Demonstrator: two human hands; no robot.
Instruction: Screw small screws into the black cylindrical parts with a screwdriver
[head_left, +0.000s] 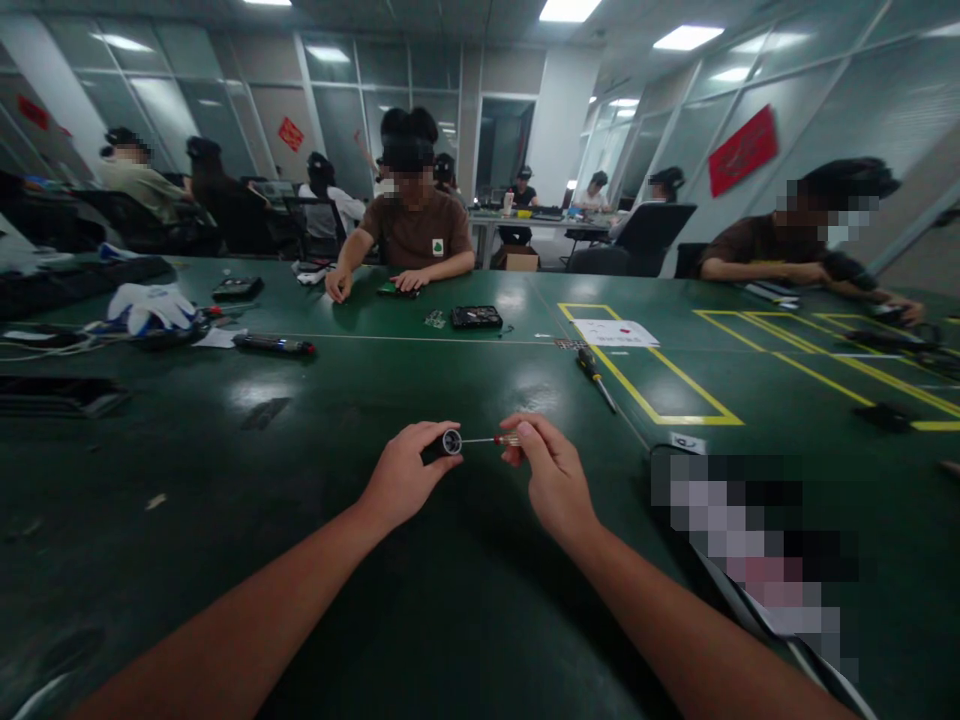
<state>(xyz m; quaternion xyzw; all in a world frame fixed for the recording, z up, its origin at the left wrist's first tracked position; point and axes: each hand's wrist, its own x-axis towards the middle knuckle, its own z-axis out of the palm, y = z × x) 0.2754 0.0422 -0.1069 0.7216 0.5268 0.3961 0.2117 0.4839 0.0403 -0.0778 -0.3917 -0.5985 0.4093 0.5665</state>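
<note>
In the head view, my left hand (pixel 403 472) is closed around a short black cylinder (pixel 451 442). Its round open end has a pale rim and faces me. My right hand (pixel 553 468) pinches the clear handle of a small screwdriver (pixel 496 440) with a red collar. The thin shaft points left, and its tip is at the cylinder's rim; whether it touches or sits in something there I cannot tell. Both hands are above the dark green table (pixel 345 600). My palm and fingers hide most of the cylinder's body.
A black-and-yellow screwdriver (pixel 596 378) lies beyond my right hand, near yellow tape outlines (pixel 697 420). A dark-edged device (pixel 720 560) is at right. Farther off are a black case (pixel 476 317), a pen-shaped tool (pixel 274 344) and white gloves (pixel 154 308). Co-workers (pixel 420 225) sit opposite.
</note>
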